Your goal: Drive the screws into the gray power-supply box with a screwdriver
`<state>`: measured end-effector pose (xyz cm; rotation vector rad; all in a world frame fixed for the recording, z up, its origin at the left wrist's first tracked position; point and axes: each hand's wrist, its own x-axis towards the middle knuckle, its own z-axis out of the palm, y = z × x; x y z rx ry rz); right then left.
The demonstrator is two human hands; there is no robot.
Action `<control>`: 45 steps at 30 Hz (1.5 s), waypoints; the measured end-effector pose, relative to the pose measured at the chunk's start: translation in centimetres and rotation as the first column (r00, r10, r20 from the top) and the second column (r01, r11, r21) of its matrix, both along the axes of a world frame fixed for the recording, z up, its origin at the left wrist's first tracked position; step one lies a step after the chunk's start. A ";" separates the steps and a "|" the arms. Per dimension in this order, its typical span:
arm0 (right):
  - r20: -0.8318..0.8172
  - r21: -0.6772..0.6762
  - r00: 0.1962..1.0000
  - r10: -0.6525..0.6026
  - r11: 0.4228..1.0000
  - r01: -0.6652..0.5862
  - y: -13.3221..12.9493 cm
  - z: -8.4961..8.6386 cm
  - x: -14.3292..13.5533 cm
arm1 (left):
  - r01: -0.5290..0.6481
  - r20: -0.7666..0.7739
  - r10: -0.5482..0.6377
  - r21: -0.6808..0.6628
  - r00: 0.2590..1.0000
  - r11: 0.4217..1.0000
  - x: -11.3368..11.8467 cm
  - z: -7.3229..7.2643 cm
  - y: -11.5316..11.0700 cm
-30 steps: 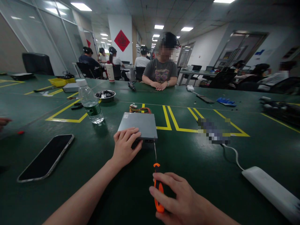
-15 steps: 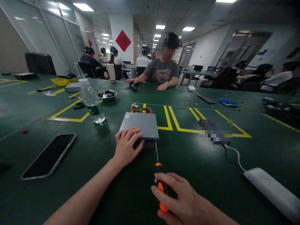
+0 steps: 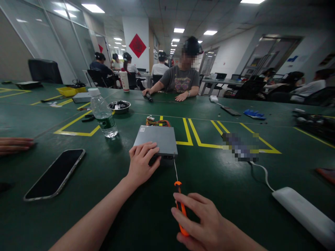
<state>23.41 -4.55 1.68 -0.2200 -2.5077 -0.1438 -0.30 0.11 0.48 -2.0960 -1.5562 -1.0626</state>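
Note:
A flat grey metal box (image 3: 159,138) lies on the green table, with a bundle of coloured wires (image 3: 159,122) at its far side. My left hand (image 3: 142,162) rests on the box's near left corner, its fingers on top and the thumb at the front edge. In my right hand (image 3: 197,216) is an orange and black screwdriver (image 3: 183,219), held between thumb and fingers. The shaft points away from me, and its tip meets the box's near edge close to the right corner.
Left of the box stand a water bottle (image 3: 104,115), a metal bowl (image 3: 119,106) and a phone (image 3: 54,174). A white power strip (image 3: 303,216) lies at right. Another person's hand (image 3: 15,145) rests at the left edge. Across the table sits a person (image 3: 180,78).
Another person's hand has come in at the left edge, and a reddish-brown object at the right edge. The screwdriver handle has turned and shifted slightly right. My left hand has stayed on the box.

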 end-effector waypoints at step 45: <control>0.019 -0.022 0.999 -0.030 0.999 0.030 -0.1 0.2 -0.5 | -0.008 -0.012 0.009 0.032 1.000 0.999 0.0 -0.2 0.2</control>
